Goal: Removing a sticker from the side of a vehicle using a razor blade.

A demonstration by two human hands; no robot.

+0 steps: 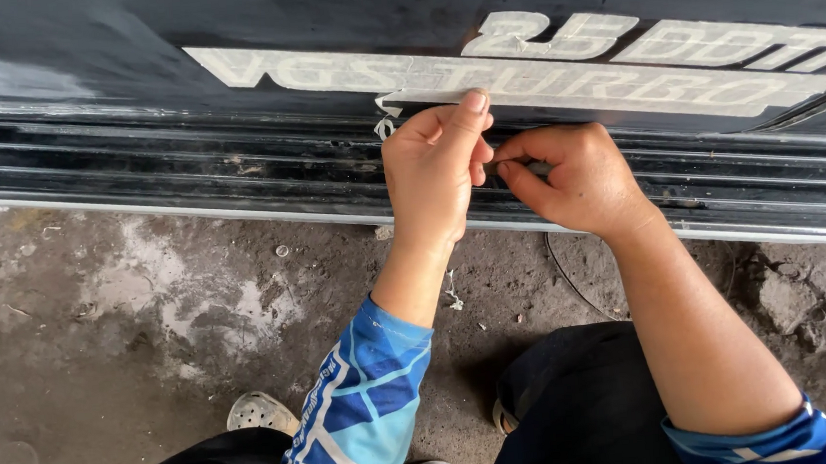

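Note:
A pale sticker decal point(615, 77) runs along the lower side of a black vehicle body panel point(176, 26). My left hand point(433, 168) presses its thumb on the decal's lower strip, where a curled peeled shred point(384, 125) hangs. My right hand point(574, 177) sits just right of it, fingers pinched on a small thin dark tool point(515, 168) whose tip is hidden behind my left hand. Both hands rest against the ribbed black sill point(138, 174).
Stained concrete floor point(128, 320) lies under the sill, with small peeled scraps point(452, 297) and a thin wire loop point(572, 284). My knees in dark trousers point(580, 404) and a light sandal point(261, 410) are at the bottom edge.

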